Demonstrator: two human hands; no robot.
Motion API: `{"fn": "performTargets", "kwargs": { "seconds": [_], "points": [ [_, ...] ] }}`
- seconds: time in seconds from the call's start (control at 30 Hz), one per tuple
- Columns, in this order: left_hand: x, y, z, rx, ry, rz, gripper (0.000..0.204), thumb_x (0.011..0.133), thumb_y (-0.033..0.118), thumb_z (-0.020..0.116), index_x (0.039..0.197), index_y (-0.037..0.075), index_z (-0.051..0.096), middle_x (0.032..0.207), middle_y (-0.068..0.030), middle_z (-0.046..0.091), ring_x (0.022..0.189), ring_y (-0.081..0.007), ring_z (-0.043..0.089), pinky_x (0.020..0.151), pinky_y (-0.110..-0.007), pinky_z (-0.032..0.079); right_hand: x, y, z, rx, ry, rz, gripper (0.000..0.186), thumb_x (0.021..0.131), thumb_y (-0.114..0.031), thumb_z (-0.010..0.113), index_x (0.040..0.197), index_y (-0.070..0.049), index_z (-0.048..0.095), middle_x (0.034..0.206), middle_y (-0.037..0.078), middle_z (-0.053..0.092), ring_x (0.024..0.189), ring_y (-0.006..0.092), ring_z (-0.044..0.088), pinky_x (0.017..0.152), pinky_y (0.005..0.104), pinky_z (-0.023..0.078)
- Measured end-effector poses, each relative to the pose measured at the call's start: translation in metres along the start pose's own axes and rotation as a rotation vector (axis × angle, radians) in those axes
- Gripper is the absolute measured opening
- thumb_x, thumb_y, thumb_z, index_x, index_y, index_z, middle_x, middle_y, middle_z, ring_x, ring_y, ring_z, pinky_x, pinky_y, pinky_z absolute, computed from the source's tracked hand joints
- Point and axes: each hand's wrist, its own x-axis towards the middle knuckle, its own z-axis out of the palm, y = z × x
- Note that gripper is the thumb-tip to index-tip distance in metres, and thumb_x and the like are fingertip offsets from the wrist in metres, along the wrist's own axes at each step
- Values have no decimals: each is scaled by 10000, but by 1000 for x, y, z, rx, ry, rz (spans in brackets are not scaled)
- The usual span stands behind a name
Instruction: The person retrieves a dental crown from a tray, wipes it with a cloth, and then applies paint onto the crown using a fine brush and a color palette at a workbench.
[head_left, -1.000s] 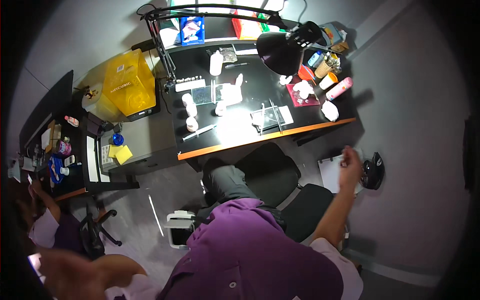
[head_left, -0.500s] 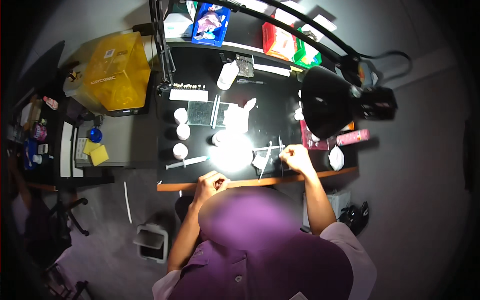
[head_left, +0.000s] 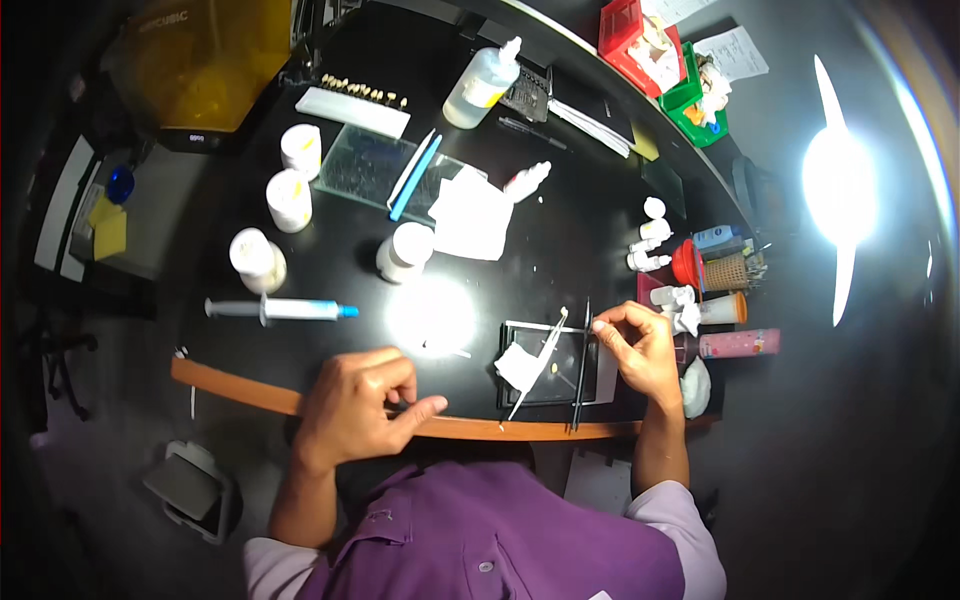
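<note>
My left hand (head_left: 362, 402) hovers over the table's front edge. Its fingers are loosely bent, the thumb stands apart, and nothing shows in it. Thumb and forefinger of my right hand (head_left: 645, 345) are pinched beside a thin black instrument (head_left: 582, 365); whether they touch it or hold something tiny, I cannot tell. That instrument lies across a dark tray (head_left: 545, 402). Slim tweezers (head_left: 538, 372) rest there too, with a small pale piece (head_left: 564, 313) at their far tip. White tissue (head_left: 516, 367) sits on the tray's left. Small white bits lie in the bright lit spot (head_left: 432, 318).
A syringe (head_left: 295, 309) and several white jars (head_left: 290, 200) stand at left. Behind are a glass slab (head_left: 350, 178), folded white paper (head_left: 472, 215) and a clear bottle (head_left: 480, 88). Bottles and a pink can (head_left: 740, 343) crowd the right. A lamp (head_left: 840, 185) glares at upper right.
My view has come closer to the table. My left hand has loosened from a closed pinch, its thumb now apart. My right hand stays pinched beside the tray.
</note>
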Motion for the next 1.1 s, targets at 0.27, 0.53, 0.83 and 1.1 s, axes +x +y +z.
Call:
{"fn": "performTargets", "kwargs": {
  "seconds": [0.27, 0.53, 0.83, 1.1],
  "points": [
    [-21, 45, 51, 148, 255, 50, 296, 841, 146, 876, 700, -8, 665, 675, -122, 652, 555, -200, 651, 507, -319, 490, -22, 1, 12, 3, 212, -315, 109, 891, -101, 825, 877, -5, 777, 771, 58, 695, 680, 126, 566, 623, 300, 436],
    [-20, 77, 122, 401, 198, -72, 369, 865, 342, 855, 886, 18, 680, 746, -160, 723, 664, -351, 733, 613, -460, 556, -31, 12, 3, 138, 278, -419, 78, 911, -50, 785, 891, 24, 766, 795, 76, 714, 751, 142, 680, 711, 291, 521],
    [-19, 75, 140, 385, 271, -49, 192, 837, 103, 862, 889, 14, 700, 708, -104, 713, 546, -207, 688, 537, -331, 522, -44, 25, 4, 193, 239, -425, 45, 877, -25, 796, 873, 9, 767, 790, 94, 726, 744, 182, 680, 694, 320, 511],
    [-15, 68, 137, 414, 288, -39, 158, 850, 100, 843, 849, 13, 710, 698, -104, 709, 560, -236, 695, 542, -351, 525, -37, 17, 13, 129, 143, -395, 64, 862, -48, 817, 891, -3, 781, 786, 95, 730, 715, 186, 651, 672, 330, 508]
  ]
}}
